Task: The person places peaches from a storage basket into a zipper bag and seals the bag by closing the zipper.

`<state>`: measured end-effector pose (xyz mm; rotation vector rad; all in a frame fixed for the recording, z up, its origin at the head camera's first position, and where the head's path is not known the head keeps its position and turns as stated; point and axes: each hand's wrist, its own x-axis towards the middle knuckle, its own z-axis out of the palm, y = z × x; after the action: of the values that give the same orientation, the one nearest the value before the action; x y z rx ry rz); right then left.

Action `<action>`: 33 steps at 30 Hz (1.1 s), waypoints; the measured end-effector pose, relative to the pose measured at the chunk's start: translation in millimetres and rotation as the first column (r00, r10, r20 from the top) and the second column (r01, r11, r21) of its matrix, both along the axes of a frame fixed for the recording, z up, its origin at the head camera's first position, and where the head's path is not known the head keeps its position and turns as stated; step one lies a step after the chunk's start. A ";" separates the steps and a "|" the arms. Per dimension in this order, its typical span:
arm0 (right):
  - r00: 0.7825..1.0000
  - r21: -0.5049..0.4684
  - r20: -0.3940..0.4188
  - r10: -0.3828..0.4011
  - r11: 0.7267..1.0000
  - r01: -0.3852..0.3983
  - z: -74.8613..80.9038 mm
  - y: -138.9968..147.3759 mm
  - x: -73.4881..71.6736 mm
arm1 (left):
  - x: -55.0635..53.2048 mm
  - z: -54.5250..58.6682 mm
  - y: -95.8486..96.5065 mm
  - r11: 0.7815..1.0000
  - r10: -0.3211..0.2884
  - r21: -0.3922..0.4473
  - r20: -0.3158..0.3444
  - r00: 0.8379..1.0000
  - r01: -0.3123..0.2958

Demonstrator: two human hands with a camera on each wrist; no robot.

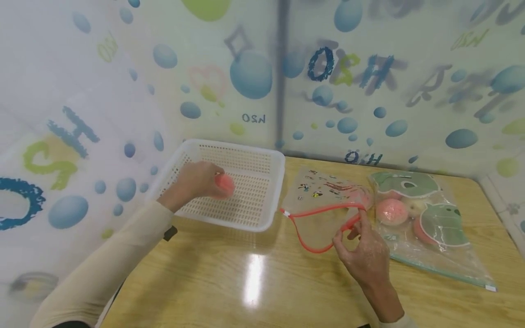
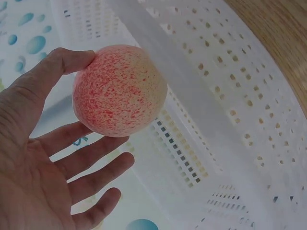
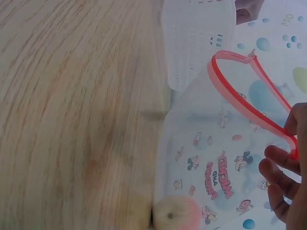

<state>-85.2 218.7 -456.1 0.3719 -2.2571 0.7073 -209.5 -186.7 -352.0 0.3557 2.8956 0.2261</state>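
My left hand [image 1: 198,180] holds a pink, speckled peach [image 2: 120,91] between thumb and fingers, over the white perforated basket [image 1: 268,191]. In the left wrist view, the thumb presses the top of the peach and the lower fingers spread away from it. On the other side, my right hand [image 1: 367,255] pinches the red zip edge of a clear printed bag [image 3: 201,158], whose mouth gapes apart. A pale peach with a pink side [image 3: 175,213] shows at the far end of this bag.
To the right lies a second clear zip bag [image 1: 443,259] with green printed shapes and several round fruits inside. Everything stands on a wooden table [image 1: 205,273]. Walls patterned with blue drops [image 1: 251,75] border the back and left.
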 end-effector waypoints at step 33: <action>1.000 0.032 0.020 -0.018 0.999 0.017 -0.6 2.6 2.3 | 31.8 1.3 37.1 0.985 -0.174 -0.015 -0.201 0.964 0.174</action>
<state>-82.9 221.3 -456.7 0.3613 -2.2900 0.6691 -177.7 -149.6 -350.7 0.6664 3.0374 0.1738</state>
